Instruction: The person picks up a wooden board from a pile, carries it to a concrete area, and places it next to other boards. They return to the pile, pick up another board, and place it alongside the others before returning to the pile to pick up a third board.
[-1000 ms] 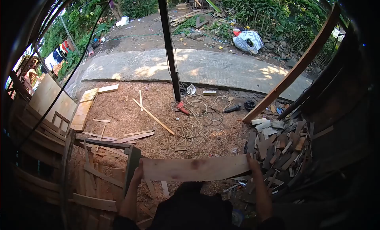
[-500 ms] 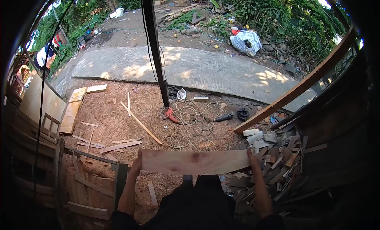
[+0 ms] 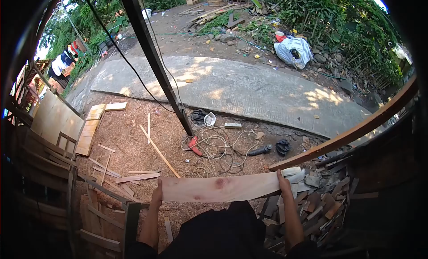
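Note:
A pale wooden board (image 3: pixel 220 189) with a dark reddish knot is held level in front of the body, above the shavings-covered ground. My left hand (image 3: pixel 157 195) grips its left end, and my right hand (image 3: pixel 283 183) is closed round its right end. Beyond the board lie a red power tool (image 3: pixel 194 145), a tangled pale cord (image 3: pixel 226 144) and a dark cylindrical tool (image 3: pixel 260 150).
A dark upright post (image 3: pixel 157 67) stands ahead, and a slanted wooden beam (image 3: pixel 347 136) is at the right. Scrap wood (image 3: pixel 323 205) is heaped at lower right. Thin strips (image 3: pixel 159 150) lie on the ground. A concrete slab (image 3: pixel 214 87) crosses behind.
The view has shifted, and the post now leans more in it. The board sits slightly lower in view with its right end tilted up, still in both hands.

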Available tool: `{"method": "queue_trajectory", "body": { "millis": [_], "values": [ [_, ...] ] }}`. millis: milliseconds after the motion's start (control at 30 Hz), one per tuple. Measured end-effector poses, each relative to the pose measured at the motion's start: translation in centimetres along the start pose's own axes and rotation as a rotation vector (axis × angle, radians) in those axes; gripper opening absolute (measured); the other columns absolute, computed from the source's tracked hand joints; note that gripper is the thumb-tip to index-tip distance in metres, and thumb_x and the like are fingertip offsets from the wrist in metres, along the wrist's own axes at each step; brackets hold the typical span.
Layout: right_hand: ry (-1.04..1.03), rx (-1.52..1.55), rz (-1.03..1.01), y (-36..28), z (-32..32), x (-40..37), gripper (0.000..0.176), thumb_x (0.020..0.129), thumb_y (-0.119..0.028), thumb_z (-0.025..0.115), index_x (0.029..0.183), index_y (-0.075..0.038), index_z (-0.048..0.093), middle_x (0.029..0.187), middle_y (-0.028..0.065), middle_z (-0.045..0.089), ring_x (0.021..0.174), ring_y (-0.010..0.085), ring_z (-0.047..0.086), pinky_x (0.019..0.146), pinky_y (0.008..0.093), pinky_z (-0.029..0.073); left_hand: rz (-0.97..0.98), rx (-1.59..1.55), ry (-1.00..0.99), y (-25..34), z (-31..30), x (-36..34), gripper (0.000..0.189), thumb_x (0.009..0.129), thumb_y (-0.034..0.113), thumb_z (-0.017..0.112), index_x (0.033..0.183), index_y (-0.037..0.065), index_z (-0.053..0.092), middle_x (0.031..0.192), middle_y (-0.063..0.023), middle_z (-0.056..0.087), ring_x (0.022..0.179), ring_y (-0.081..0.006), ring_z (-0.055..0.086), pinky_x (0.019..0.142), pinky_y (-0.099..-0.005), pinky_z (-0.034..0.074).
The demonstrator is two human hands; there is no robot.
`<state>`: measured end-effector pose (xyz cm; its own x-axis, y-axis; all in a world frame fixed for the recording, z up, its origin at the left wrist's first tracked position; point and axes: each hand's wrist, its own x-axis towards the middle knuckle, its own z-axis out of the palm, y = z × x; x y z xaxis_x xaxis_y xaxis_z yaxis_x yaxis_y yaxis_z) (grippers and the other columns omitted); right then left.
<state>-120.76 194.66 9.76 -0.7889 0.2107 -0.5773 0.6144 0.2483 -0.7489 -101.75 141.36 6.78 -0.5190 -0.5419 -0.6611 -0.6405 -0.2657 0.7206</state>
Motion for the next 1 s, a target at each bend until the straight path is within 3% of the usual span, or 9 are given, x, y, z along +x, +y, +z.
{"method": "queue_trajectory", "body": {
  "millis": [67, 233, 333, 433, 567, 667, 733, 867, 1000],
  "values": [
    [-0.113, 0.094, 0.093, -2.0, -1.4, 4.0, 0.074, 0.074, -0.057, 0.053, 0.104, 0.01, 0.051, 0.104, 0.017, 0.053, 0.095, 0.0206, 0.05, 0.083, 0.0304, 0.038, 0.017, 0.011, 0.027, 1.8, 2.3, 1.6, 0.079, 0.074, 0.067, 0.04, 0.104, -0.005, 0.054, 0.097, -0.0143, 0.057, 0.088, -0.0205, 0.054, 0.076, -0.0297, 0.042],
    [-0.076, 0.114, 0.021, -7.7, -4.6, 10.4, 0.068, 0.076, -0.055, 0.053, 0.102, 0.008, 0.053, 0.098, 0.0154, 0.056, 0.088, 0.0195, 0.053, 0.081, 0.03, 0.039, 0.014, -0.033, -0.021, 7.0, 10.3, 2.4, 0.076, 0.076, 0.064, 0.041, 0.103, -0.005, 0.054, 0.096, -0.0151, 0.057, 0.087, -0.0204, 0.054, 0.075, -0.0297, 0.042],
    [-0.09, 0.104, 0.054, -12.1, -5.6, 14.1, 0.064, 0.076, -0.053, 0.054, 0.1, 0.006, 0.055, 0.095, 0.0132, 0.058, 0.085, 0.0187, 0.054, 0.079, 0.0294, 0.04, 0.097, 0.034, 0.102, 9.6, 14.6, 4.4, 0.07, 0.08, 0.06, 0.04, 0.104, -0.004, 0.054, 0.097, -0.0141, 0.057, 0.087, -0.0198, 0.054, 0.076, -0.0303, 0.042],
    [-0.108, 0.102, 0.038, -13.9, -6.1, 19.1, 0.063, 0.076, -0.053, 0.053, 0.099, 0.005, 0.056, 0.096, 0.0131, 0.057, 0.086, 0.0191, 0.055, 0.079, 0.0288, 0.04, 0.031, -0.1, -0.031, 12.5, 17.8, 6.1, 0.067, 0.082, 0.057, 0.039, 0.107, -0.004, 0.052, 0.1, -0.0141, 0.056, 0.089, -0.0203, 0.054, 0.078, -0.0309, 0.042],
    [-0.089, 0.099, 0.052, -16.3, -5.7, 26.0, 0.064, 0.077, -0.054, 0.052, 0.102, 0.005, 0.054, 0.102, 0.015, 0.056, 0.09, 0.0218, 0.055, 0.082, 0.0304, 0.04, 0.019, -0.073, -0.016, 16.6, 21.9, 12.5, 0.066, 0.083, 0.055, 0.038, 0.11, -0.004, 0.05, 0.103, -0.0142, 0.056, 0.092, -0.0203, 0.054, 0.079, -0.0303, 0.041],
    [-0.1, 0.192, 0.032, -21.1, -4.6, 28.7, 0.07, 0.076, -0.054, 0.052, 0.1, 0.011, 0.053, 0.101, 0.0178, 0.056, 0.092, 0.0217, 0.054, 0.082, 0.0314, 0.04, 0.036, -0.146, -0.117, 20.0, 25.4, 20.3, 0.065, 0.083, 0.054, 0.04, 0.11, -0.004, 0.05, 0.102, -0.0143, 0.056, 0.092, -0.0199, 0.054, 0.081, -0.0298, 0.041],
    [-0.095, 0.171, 0.062, -22.3, -4.3, 33.7, 0.068, 0.076, -0.055, 0.05, 0.105, 0.006, 0.052, 0.104, 0.0159, 0.055, 0.095, 0.0223, 0.053, 0.085, 0.0316, 0.037, -0.001, -0.018, -0.078, 20.6, 26.8, 27.0, 0.065, 0.083, 0.054, 0.04, 0.109, -0.004, 0.051, 0.099, -0.0142, 0.057, 0.09, -0.0198, 0.055, 0.079, -0.0298, 0.042],
    [0.021, 0.105, -0.032, -30.4, -3.3, 39.5, 0.064, 0.078, -0.056, 0.046, 0.107, 0.001, 0.051, 0.105, 0.0141, 0.055, 0.095, 0.0219, 0.053, 0.087, 0.0317, 0.037, 0.114, -0.153, -0.131, 32.0, 31.9, 25.7, 0.067, 0.081, 0.056, 0.042, 0.103, -0.006, 0.053, 0.094, -0.0141, 0.058, 0.082, -0.0187, 0.057, 0.07, -0.0298, 0.045],
    [-0.084, 0.167, -0.027, -36.3, -1.6, 42.9, 0.063, 0.078, -0.055, 0.047, 0.103, 0.002, 0.054, 0.1, 0.0147, 0.057, 0.09, 0.0223, 0.056, 0.083, 0.0328, 0.04, 0.019, -0.145, -0.167, 34.4, 33.2, 32.3, 0.068, 0.08, 0.057, 0.042, 0.102, -0.006, 0.054, 0.094, -0.014, 0.058, 0.078, -0.0191, 0.057, 0.067, -0.0303, 0.045]
  ]
}}
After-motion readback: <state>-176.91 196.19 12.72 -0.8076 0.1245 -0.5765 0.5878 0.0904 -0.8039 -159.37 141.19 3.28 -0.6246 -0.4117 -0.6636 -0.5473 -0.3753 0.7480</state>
